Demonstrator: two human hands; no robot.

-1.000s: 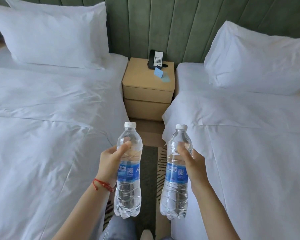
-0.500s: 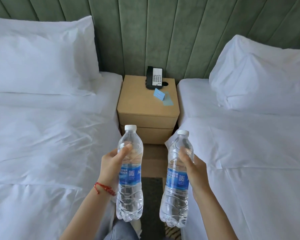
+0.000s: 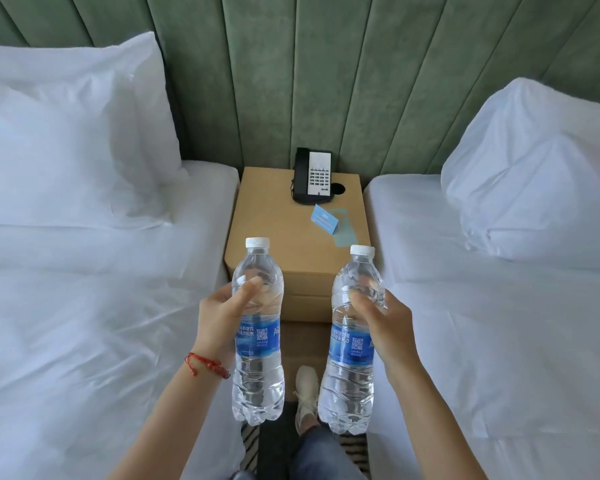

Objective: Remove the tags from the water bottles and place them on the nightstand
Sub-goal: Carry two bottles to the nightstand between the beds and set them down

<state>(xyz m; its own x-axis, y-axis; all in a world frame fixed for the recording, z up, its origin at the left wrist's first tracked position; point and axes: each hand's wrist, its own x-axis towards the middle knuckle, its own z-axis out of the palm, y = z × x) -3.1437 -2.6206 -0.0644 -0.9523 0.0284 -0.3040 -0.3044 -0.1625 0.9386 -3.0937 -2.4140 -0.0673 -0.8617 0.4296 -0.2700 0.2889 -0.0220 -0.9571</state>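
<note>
My left hand [image 3: 222, 317] grips a clear water bottle [image 3: 257, 375] with a white cap and a blue label, held upright. My right hand [image 3: 383, 327] grips a second, matching bottle [image 3: 349, 386], also upright. Both bottles hang in the air just in front of the tan nightstand [image 3: 274, 237], which stands between the two beds against the green padded wall. No separate tag shows on either bottle neck.
A black and white telephone [image 3: 312, 176] sits at the back of the nightstand, with a blue folded card [image 3: 324, 220] in front of it. White beds [image 3: 84, 306] with pillows [image 3: 541, 174] flank the narrow aisle. My shoe [image 3: 305, 386] shows on the floor below.
I have moved forward along the aisle; the nightstand now lies much closer, right behind the bottles. Both hands keep the same hold on their bottles.
</note>
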